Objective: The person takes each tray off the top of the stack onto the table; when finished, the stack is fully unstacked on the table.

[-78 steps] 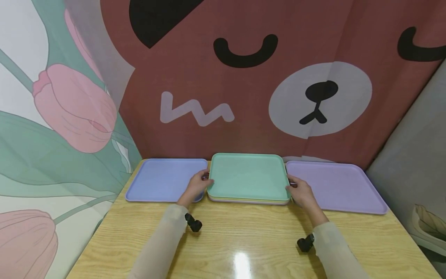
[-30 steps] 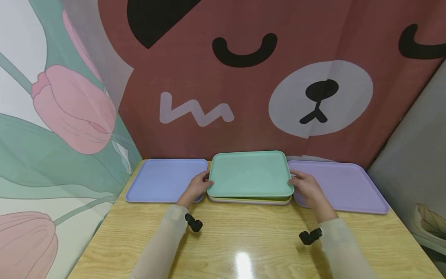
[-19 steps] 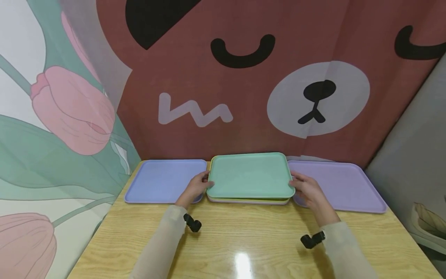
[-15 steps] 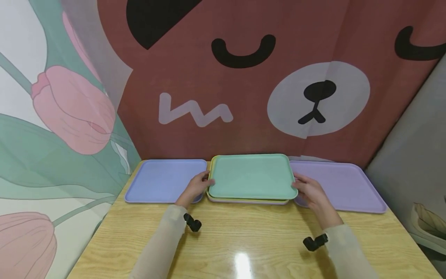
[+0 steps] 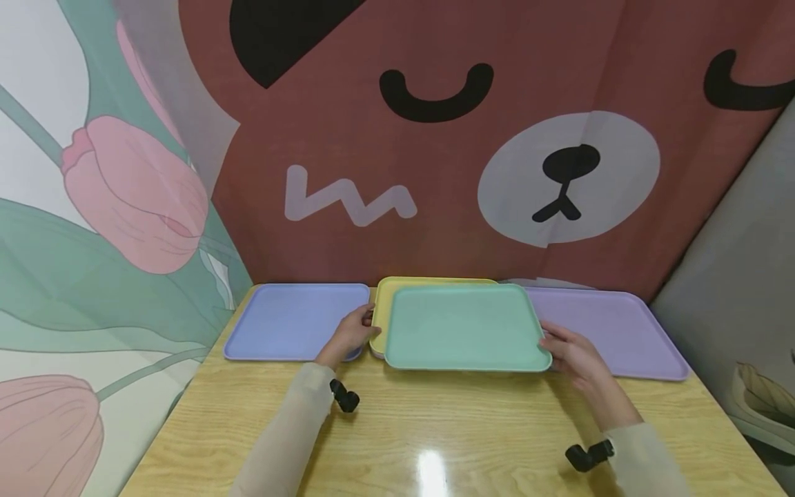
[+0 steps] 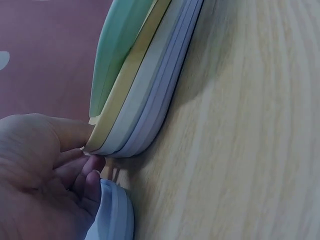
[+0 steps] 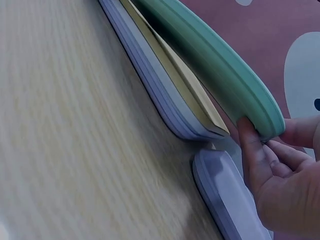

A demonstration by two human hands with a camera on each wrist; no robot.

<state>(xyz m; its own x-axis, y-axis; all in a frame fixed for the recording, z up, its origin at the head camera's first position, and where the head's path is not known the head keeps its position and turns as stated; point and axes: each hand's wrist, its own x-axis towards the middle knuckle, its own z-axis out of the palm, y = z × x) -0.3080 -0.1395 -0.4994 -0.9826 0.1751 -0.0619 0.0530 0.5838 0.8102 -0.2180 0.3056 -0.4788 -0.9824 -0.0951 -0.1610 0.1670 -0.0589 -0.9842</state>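
Head: right hand (image 5: 577, 355) pinches the green tray (image 5: 466, 328), offset over the yellow tray (image 5: 382, 304); left hand (image 5: 350, 335) grips yellow's left edge. Left wrist: grip at corner. Right wrist: green's right end raised. Looks like separating them; next probably calls for freeing green's left end.

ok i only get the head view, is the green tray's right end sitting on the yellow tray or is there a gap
Observer: There's a gap. The right wrist view shows the underside of the green tray held clear of the yellow tray near the right hand.

Operator: and can you see anything under the yellow tray

Observer: Yes, the left wrist view shows a whitish edge directly below it, then lavender edges down to the table. I can't tell how many trays that makes.
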